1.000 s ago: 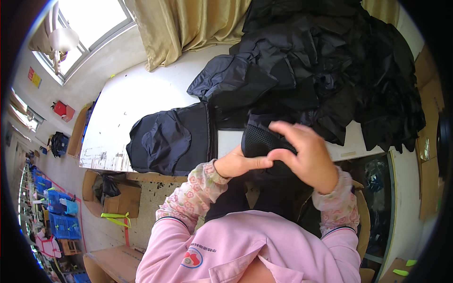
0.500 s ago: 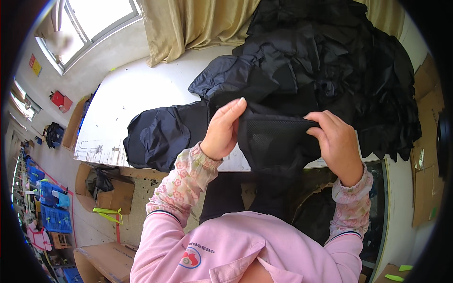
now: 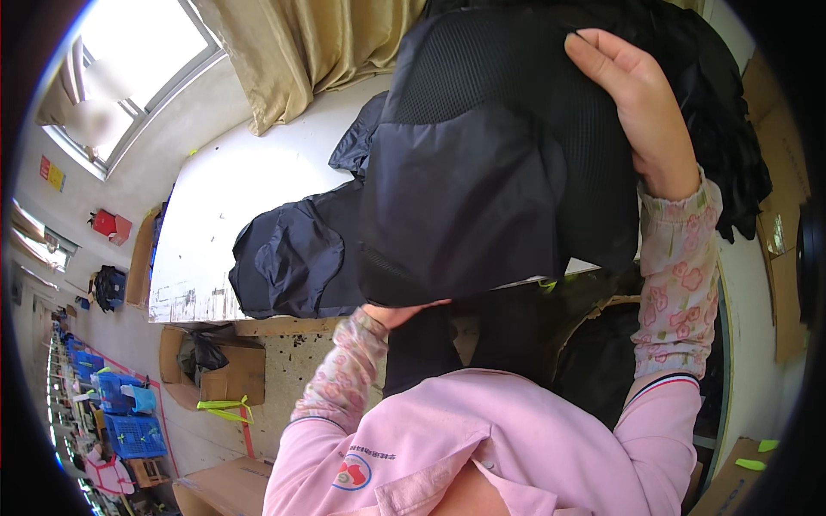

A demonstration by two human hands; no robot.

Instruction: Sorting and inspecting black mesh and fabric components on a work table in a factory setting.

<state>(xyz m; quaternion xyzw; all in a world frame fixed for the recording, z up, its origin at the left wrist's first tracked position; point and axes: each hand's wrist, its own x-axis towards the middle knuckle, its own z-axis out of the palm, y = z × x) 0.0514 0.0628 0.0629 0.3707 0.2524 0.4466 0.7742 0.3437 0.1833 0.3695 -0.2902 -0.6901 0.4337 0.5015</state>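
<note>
A large black fabric piece (image 3: 465,198) with mesh panels and a smooth middle is held up before me over the table's front edge. My right hand (image 3: 641,107) pinches its upper right edge, thumb on the near face and the other fingers partly behind. Down at the lower left edge, my left hand (image 3: 400,314) holds the piece from beneath; most of its fingers are hidden by the cloth. A second black piece (image 3: 297,258) with a rounded end lies on the table to the left, partly covered by the raised one.
A big heap of black fabric (image 3: 723,146) covers the back right of the white table (image 3: 232,189). Beige curtains (image 3: 292,52) hang behind it. Cardboard boxes stand below the table at left (image 3: 228,365) and along the right side (image 3: 779,232). Blue crates (image 3: 136,436) line the far left.
The black piece is now raised and spread toward me, showing its broad face. My right hand has gone up and farther away; my left hand has dropped to the lower edge.
</note>
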